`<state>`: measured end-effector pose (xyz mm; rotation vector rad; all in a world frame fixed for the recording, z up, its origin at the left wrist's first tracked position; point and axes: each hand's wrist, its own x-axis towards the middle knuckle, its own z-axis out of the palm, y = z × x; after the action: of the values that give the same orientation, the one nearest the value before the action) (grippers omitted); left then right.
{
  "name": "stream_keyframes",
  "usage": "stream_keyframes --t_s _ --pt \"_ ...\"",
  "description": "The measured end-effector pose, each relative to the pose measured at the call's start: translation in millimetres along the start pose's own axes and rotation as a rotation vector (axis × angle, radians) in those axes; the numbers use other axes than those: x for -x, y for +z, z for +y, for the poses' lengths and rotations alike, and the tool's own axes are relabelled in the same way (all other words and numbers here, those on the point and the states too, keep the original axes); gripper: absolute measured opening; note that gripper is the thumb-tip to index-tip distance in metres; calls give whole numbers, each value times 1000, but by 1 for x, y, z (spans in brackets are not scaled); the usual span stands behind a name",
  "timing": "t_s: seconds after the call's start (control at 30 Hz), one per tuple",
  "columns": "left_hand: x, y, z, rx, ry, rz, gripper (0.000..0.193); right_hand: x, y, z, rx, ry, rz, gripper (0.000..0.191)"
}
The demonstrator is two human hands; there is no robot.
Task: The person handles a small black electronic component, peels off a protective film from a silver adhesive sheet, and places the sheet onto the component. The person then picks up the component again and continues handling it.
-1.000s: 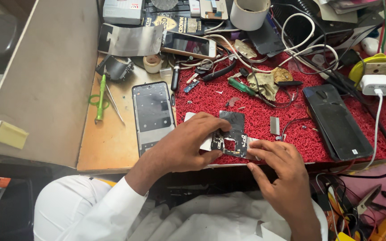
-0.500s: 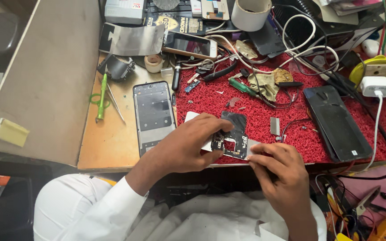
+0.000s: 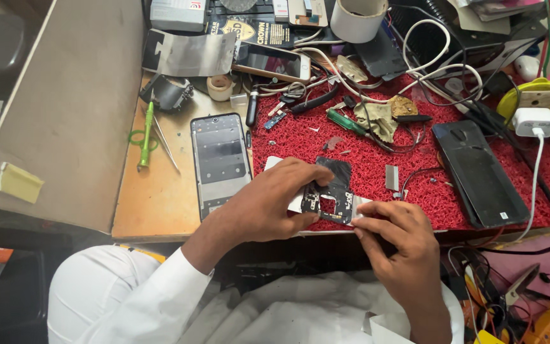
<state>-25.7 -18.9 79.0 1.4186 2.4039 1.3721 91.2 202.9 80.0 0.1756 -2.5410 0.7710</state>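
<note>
Hands: two, both closed on one part at the near edge of the surface [image 3: 160,210].
Part: a dark phone frame [image 3: 330,191] with a square cut-out, lifted just above the red mat [image 3: 364,159], roughly midway along the near edge.
Long axis: runs away from the person, tipped a little to the right, with the glossy black end farthest off.
Left hand [image 3: 268,204]: comes in from the left; thumb under the near side, fingers curled over the top left, pinching the frame firmly.
Right hand [image 3: 396,239]: comes in from below right; fingertips pressed together on the frame's near right corner, on a pale sliver there. What that sliver is cannot be told.
Nearer hand: the left covers more of the frame and seems to carry it; the right only touches one corner.
Direction: the frame lies between the hands, right of the left palm and up-left of the right.
Neighbours: an opened phone [image 3: 219,159] lies face up just left of the left hand, on bare wood; a black back cover [image 3: 479,172] lies well apart to the right, on the mat; green tweezers [image 3: 146,137] lie further left.
</note>
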Motion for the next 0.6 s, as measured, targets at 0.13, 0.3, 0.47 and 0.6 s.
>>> stream_keyframes --t_s 0.13,0.3,0.47,0.6 --pt "-1 0 0 -1 -21 -1 62 -1 2 1 -6 11 4 17" --pt "-2 -1 0 -3 -41 -11 61 -1 0 0 10 6 -26 20" --pt "-3 -2 -1 15 -77 -36 63 -12 -12 3 -122 140 44 17" --pt "-3 -3 -2 17 -59 -20 67 -44 -7 25 37 336 82 19"
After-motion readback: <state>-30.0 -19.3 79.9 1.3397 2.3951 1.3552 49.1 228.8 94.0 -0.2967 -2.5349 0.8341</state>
